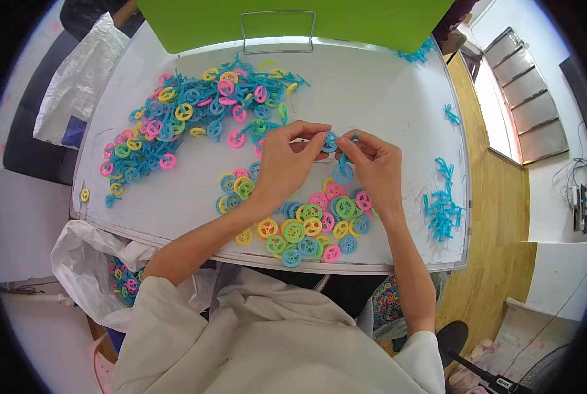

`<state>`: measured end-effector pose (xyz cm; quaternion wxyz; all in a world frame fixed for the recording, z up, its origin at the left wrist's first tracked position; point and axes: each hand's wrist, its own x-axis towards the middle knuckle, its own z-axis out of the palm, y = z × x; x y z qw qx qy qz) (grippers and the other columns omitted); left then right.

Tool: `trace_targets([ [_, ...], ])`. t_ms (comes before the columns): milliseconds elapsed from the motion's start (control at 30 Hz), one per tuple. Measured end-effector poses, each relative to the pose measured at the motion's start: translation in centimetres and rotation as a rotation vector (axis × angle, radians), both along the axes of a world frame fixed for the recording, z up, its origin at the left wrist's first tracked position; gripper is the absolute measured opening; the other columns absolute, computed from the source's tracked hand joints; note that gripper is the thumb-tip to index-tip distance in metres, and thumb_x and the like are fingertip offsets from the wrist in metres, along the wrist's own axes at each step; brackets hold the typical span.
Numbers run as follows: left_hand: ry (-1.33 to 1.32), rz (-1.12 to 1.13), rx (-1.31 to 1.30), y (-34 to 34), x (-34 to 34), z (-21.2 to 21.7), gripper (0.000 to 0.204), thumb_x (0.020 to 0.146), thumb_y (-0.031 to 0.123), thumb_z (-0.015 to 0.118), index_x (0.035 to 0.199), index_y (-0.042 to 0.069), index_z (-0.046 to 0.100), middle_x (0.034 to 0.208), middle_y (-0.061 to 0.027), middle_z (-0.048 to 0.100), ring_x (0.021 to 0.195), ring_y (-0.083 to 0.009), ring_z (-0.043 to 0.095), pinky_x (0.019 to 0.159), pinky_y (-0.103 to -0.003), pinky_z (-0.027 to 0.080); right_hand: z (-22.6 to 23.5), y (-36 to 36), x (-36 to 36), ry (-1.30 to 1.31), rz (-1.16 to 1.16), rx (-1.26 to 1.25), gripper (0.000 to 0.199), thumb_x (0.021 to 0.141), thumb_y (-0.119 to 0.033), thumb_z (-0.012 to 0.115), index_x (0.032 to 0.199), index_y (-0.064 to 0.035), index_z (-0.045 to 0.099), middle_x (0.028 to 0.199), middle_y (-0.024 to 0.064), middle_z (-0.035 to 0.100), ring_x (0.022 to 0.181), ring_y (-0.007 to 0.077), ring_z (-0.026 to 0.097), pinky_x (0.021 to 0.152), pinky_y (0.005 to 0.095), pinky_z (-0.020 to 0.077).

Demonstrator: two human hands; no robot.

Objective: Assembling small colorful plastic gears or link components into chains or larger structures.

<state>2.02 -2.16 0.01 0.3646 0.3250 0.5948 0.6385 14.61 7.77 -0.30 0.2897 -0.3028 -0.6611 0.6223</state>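
Note:
Over the middle of the white table point(385, 85), my left hand point(285, 161) pinches a small blue spoked plastic wheel point(331, 142) between thumb and fingertips. Close beside it, my right hand point(377, 169) is closed on a blue plastic piece, mostly hidden by the fingers. Another blue wheel point(343, 174) hangs just under those fingers; whether it is joined to that piece I cannot tell. Loose pink, yellow, green and blue wheels point(312, 226) lie below my hands, near the front edge. Beyond my left hand spreads a large heap of wheels with blue plastic stems point(208, 98).
Bare blue stems point(443, 213) lie in a small heap at the right, with more point(452, 115) farther back. A green panel point(346, 26) with a wire handle point(278, 49) stands at the far edge. A white sack point(83, 246) of wheels sits below the left front.

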Motion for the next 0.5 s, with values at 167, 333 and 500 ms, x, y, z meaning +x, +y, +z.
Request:
trace_targets([
  [167,0.024,0.047,0.001,0.1,0.2,-0.6,0.023,0.093,0.010,0.055,0.110,-0.005,0.061,0.100,-0.0130,0.064,0.083,-0.0185,0.067,0.074,-0.026,0.057,-0.5,-0.6,-0.2,-0.072,-0.107,0.048,0.013,0.083,-0.005,0.068,0.093,0.0039,0.068,0.078,0.0068,0.068,0.072,0.0096,0.064,0.066,0.0205,0.0500],
  [333,-0.009,0.029,0.028,0.2,0.3,-0.6,0.023,0.094,0.010,0.055,0.110,-0.005,0.059,0.100,-0.0133,0.063,0.081,-0.0190,0.068,0.073,-0.028,0.058,-0.3,-1.2,-0.4,-0.049,-0.165,0.159,0.012,0.083,-0.003,0.068,0.092,0.0042,0.068,0.080,0.0069,0.068,0.075,0.0101,0.064,0.067,0.0208,0.0504],
  [500,-0.048,-0.081,0.063,1.0,0.9,0.1,0.021,0.094,0.012,0.054,0.108,-0.003,0.059,0.097,-0.0110,0.062,0.074,-0.0173,0.067,0.065,-0.026,0.057,-1.5,0.3,0.4,0.106,0.022,0.103,0.014,0.084,0.002,0.064,0.097,0.0028,0.067,0.089,0.0086,0.069,0.082,0.0109,0.065,0.072,0.0225,0.0518],
])
